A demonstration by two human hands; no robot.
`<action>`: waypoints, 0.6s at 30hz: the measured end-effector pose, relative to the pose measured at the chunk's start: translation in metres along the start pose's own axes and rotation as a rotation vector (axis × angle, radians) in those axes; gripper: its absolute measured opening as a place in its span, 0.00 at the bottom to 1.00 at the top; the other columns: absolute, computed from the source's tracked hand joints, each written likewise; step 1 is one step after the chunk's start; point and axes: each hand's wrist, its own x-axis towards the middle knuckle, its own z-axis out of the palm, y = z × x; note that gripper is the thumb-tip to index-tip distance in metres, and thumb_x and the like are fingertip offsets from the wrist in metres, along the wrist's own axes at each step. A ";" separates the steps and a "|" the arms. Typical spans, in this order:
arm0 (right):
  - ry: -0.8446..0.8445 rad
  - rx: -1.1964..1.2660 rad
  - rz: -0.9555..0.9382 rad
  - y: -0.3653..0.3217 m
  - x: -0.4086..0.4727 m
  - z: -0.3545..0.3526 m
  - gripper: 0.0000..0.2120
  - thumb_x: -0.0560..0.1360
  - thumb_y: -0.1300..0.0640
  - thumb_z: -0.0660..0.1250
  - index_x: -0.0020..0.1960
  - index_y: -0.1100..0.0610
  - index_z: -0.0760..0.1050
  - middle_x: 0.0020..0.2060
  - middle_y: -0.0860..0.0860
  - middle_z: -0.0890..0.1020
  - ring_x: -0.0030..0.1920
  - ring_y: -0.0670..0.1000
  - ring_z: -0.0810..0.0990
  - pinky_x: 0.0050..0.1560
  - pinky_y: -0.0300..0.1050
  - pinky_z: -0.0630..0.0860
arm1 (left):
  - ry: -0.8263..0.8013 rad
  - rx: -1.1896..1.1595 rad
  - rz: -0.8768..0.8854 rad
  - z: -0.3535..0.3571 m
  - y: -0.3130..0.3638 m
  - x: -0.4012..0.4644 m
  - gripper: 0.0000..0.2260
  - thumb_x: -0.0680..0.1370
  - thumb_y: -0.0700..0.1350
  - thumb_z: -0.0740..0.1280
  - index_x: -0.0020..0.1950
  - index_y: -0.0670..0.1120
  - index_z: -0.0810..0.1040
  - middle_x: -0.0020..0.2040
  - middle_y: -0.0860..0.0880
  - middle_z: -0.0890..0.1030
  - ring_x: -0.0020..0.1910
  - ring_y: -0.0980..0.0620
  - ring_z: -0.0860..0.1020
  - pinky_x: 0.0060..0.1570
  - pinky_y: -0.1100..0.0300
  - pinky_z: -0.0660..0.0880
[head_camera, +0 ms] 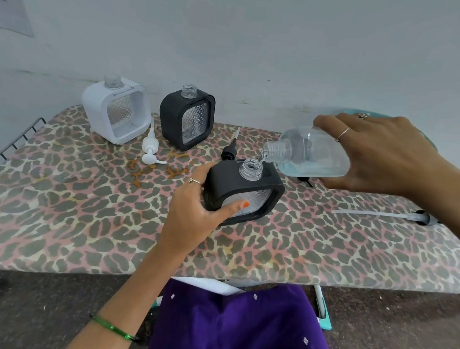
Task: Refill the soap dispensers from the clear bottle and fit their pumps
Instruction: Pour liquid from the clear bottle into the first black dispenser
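My right hand [384, 156] holds the clear bottle [310, 156] tipped on its side, its open mouth just above the neck of a black soap dispenser [239, 187]. A thin stream of pale blue liquid runs from the bottle into that neck. My left hand [196, 207] grips the black dispenser from its left side, thumb on the front window. A second black dispenser [186, 116] and a white dispenser [117, 109] stand open at the back. A white pump [150, 147] lies between them. A black pump [229, 149] lies behind the held dispenser.
Everything rests on an ironing board with a leopard-print cover [82, 217] against a pale wall. Another pump with a long clear tube [379, 214] lies at the right. A wire rack [8, 148] sticks up at the board's left end.
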 end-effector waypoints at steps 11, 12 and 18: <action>0.007 0.004 -0.006 0.000 0.000 -0.001 0.37 0.63 0.34 0.69 0.62 0.56 0.67 0.44 0.56 0.82 0.38 0.60 0.81 0.28 0.43 0.69 | -0.003 -0.006 -0.006 0.000 0.002 0.000 0.30 0.66 0.56 0.74 0.62 0.42 0.73 0.48 0.58 0.77 0.47 0.73 0.74 0.45 0.78 0.70; 0.016 0.008 -0.009 0.000 0.001 -0.001 0.37 0.63 0.34 0.68 0.62 0.56 0.67 0.44 0.56 0.82 0.38 0.60 0.81 0.28 0.43 0.69 | -0.002 -0.007 -0.006 0.000 0.002 0.000 0.30 0.66 0.56 0.74 0.62 0.42 0.73 0.48 0.58 0.77 0.47 0.73 0.74 0.45 0.78 0.70; 0.027 0.020 -0.021 0.000 0.001 -0.001 0.37 0.62 0.35 0.68 0.62 0.57 0.67 0.44 0.57 0.82 0.38 0.60 0.82 0.28 0.43 0.69 | -0.002 -0.006 -0.003 -0.001 0.003 0.000 0.30 0.66 0.58 0.74 0.62 0.44 0.73 0.48 0.61 0.76 0.47 0.73 0.74 0.45 0.78 0.70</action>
